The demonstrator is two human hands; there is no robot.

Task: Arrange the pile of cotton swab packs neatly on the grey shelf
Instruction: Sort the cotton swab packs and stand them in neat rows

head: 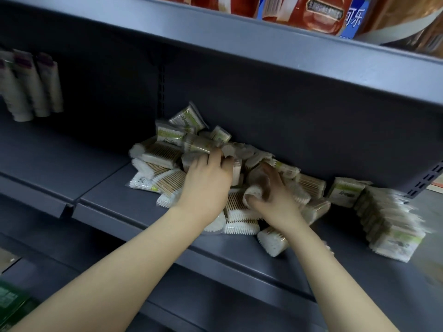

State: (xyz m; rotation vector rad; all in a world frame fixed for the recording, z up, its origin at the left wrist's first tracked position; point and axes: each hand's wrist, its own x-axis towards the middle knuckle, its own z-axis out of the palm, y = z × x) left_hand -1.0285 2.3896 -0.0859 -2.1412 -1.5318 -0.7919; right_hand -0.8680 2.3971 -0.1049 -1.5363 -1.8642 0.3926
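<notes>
Both forearms enter from the lower edge of the view and reach up and forward onto the grey shelf (134,200). Left hand (206,182) lies palm down on top of the pile of cotton swab packs (165,161), fingers curled into the packs near the pile's middle; its fingertips are hidden among the wrappers, so whether it actually grips a pack I cannot tell. Right hand (272,200) sits just right of the left hand, the two close but not touching. Its fingers are curled around one pack (254,191), whose white swab-tip end shows below the thumb side.

Pile: loose, packs lying at mixed angles, some flat, some leaning on the dark back panel of the shelf. It occupies the middle of the shelf board, from just right of the board seam to the hands and beyond. One pack (273,240) lies apart at the pile's front right edge, near the shelf lip.

Right of the pile, a tidy row of packs (388,224) stands on edge, faces together, running front to back, blurred.

Left of the pile, well apart, pale tubes (31,87) stand against the back panel. Above the pile, an upper shelf carries red packages (318,13).
</notes>
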